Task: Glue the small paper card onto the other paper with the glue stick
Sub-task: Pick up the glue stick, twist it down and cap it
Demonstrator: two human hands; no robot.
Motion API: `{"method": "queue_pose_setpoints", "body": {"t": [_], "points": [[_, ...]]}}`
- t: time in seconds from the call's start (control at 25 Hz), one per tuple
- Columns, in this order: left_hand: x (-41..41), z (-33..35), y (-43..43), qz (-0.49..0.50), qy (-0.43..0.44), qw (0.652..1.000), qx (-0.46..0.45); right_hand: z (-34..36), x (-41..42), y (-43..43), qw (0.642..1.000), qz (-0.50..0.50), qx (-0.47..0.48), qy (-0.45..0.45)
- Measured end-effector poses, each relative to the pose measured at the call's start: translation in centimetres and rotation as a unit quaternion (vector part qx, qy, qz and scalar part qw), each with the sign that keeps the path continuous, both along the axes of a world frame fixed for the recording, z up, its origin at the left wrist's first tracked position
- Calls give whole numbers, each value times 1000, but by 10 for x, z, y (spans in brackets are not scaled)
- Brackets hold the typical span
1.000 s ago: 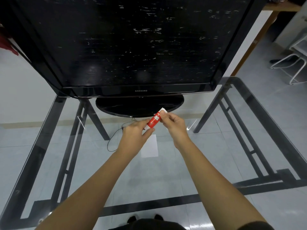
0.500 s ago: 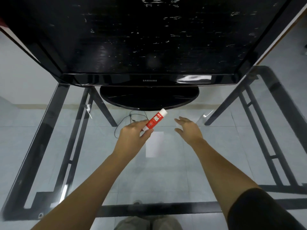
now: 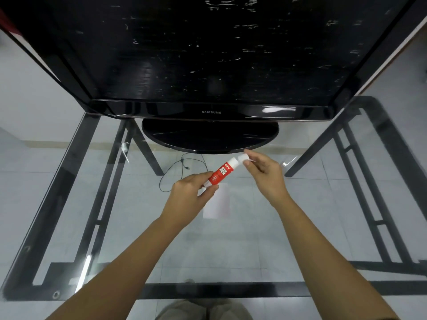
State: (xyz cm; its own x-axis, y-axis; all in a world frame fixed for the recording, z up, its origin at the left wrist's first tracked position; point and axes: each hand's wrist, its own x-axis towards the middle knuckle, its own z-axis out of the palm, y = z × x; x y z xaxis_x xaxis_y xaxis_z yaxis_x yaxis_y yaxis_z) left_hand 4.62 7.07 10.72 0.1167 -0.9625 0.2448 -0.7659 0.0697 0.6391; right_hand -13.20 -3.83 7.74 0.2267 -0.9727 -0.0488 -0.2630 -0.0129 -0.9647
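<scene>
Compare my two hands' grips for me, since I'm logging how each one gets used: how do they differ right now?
The left hand wraps the red body of the glue stick near its base; the right hand only pinches the white cap end with its fingertips. The left sits lower and nearer the paper; the right is raised toward the TV stand. Both hold the same stick above the glass table.

Glass table (image 3: 254, 245), paper (image 3: 218, 204), television (image 3: 210, 137).

A clear, smooth glass surface (image 3: 242, 245) rests on a matt black metal frame (image 3: 221, 289). The glue stick (image 3: 221, 170) is glossy red-and-white plastic. A matt white paper (image 3: 218, 204) lies flat. The television (image 3: 208, 54) has a glossy black plastic casing and base.
</scene>
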Motion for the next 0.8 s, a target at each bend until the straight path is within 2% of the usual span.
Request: {"method": "queue_pose_setpoints", "body": {"t": [0.12,0.2,0.56,0.8], "points": [[-7,3,2,-13,21,1000,-9,17,-9,22,996,-3,42,-83],[-9,3,4,-30,12,999,-12,22,-12,30,994,-7,44,-99],[-4,5,12,-53,-27,998,-5,33,-11,43,998,50,7,-32],[-2,0,17,-43,-38,998,-6,30,-3,52,997,53,23,-45]]}}
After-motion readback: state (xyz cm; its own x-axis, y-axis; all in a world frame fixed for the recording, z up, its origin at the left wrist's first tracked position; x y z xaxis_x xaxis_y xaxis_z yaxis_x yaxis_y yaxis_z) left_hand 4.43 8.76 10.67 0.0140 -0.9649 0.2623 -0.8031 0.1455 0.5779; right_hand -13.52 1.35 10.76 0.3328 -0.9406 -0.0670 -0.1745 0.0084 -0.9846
